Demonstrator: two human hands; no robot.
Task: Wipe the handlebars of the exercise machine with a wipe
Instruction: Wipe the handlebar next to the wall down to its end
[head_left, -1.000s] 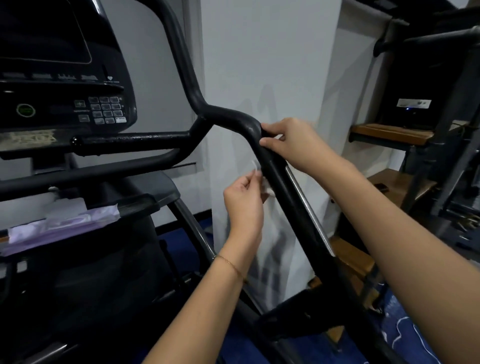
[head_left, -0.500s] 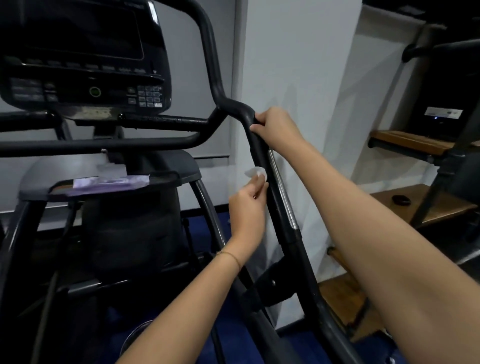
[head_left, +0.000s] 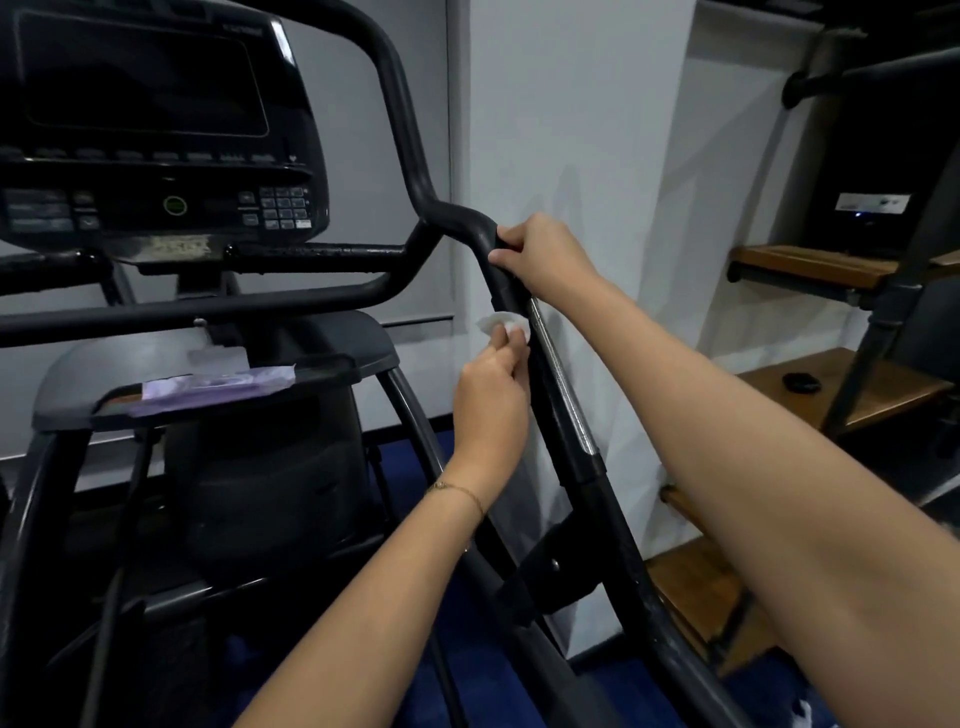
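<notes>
The black right handlebar (head_left: 563, 415) of the exercise machine slopes down from a bend at centre toward the lower right, with a shiny metal strip along it. My right hand (head_left: 545, 254) grips the bar just below the bend. My left hand (head_left: 491, 400) pinches a small white wipe (head_left: 501, 325) against the inner side of the bar, a little below my right hand. A thin bracelet sits on my left wrist.
The machine's dark console (head_left: 156, 124) with keypad fills the upper left. A purple pack of wipes (head_left: 213, 389) lies on the tray below it. A white wall pillar (head_left: 571, 130) stands behind the bar. Wooden steps (head_left: 810, 265) with black rails rise at right.
The view has shifted left, bringing more of the console into sight. My left hand with the wipe has come onto the bar's inner side. My right hand keeps its grip below the bend.
</notes>
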